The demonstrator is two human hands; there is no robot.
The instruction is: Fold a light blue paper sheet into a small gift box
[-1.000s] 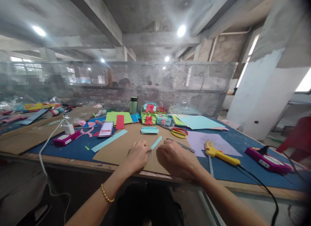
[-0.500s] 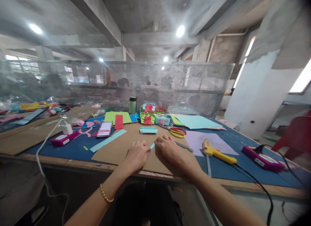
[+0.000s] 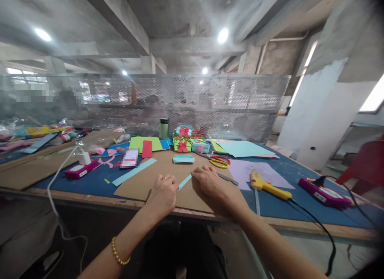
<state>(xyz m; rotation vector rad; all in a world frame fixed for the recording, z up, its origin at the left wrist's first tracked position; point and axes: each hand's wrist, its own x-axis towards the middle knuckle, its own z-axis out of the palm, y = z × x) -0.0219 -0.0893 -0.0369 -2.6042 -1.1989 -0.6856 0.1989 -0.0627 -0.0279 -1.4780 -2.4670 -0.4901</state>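
Observation:
A narrow light blue paper strip (image 3: 185,181) runs slantwise between my two hands above the brown cardboard (image 3: 141,187). My left hand (image 3: 163,195) is closed at its near end, with the fingertips partly hidden. At the far end, my right hand (image 3: 210,185) has curled fingers closed on the strip, low over the cardboard. Just beyond my hands lies a folded light blue paper piece (image 3: 183,160). A grey craft knife (image 3: 228,179) rests beside my right hand. To the left, a longer light blue strip (image 3: 135,171) lies across the cardboard's edge.
Scissors (image 3: 220,160) with red and yellow handles lie behind my right hand. A yellow glue gun (image 3: 270,187) rests near a lilac sheet (image 3: 280,177). Small decorated boxes (image 3: 182,145) and a green bottle (image 3: 163,129) stand at the back. Purple power blocks (image 3: 325,194) flank the workspace.
My left hand has moved left and slightly toward me, away from my right hand. More of the light blue strip now shows between them. My right hand has barely moved.

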